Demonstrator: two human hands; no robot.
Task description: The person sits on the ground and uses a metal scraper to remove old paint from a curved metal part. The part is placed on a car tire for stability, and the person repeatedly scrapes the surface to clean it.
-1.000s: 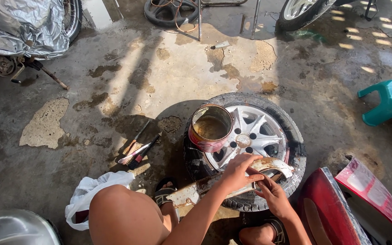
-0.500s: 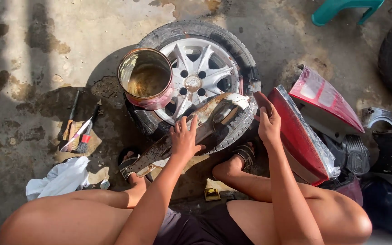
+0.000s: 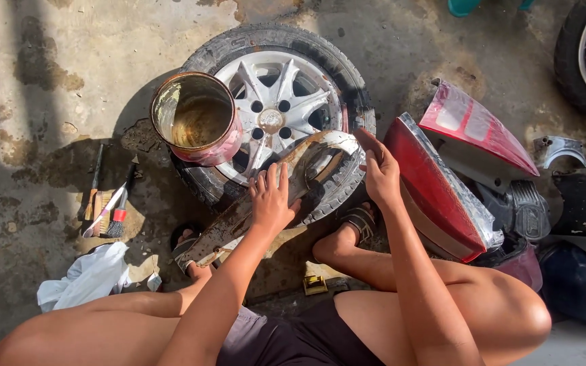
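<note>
muddy fender panel (image 3: 286, 186) lies across the near edge of the car wheel (image 3: 279, 115) | long axis: lower-left to upper-right | left hand (image 3: 270, 200) flat, fingers spread, mid-panel | right hand (image 3: 379, 173) open, at its upper-right end | left nearer the middle

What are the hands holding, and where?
The left hand presses flat on the middle of a long muddy panel lying across the tyre. The right hand steadies its upper end.
</note>
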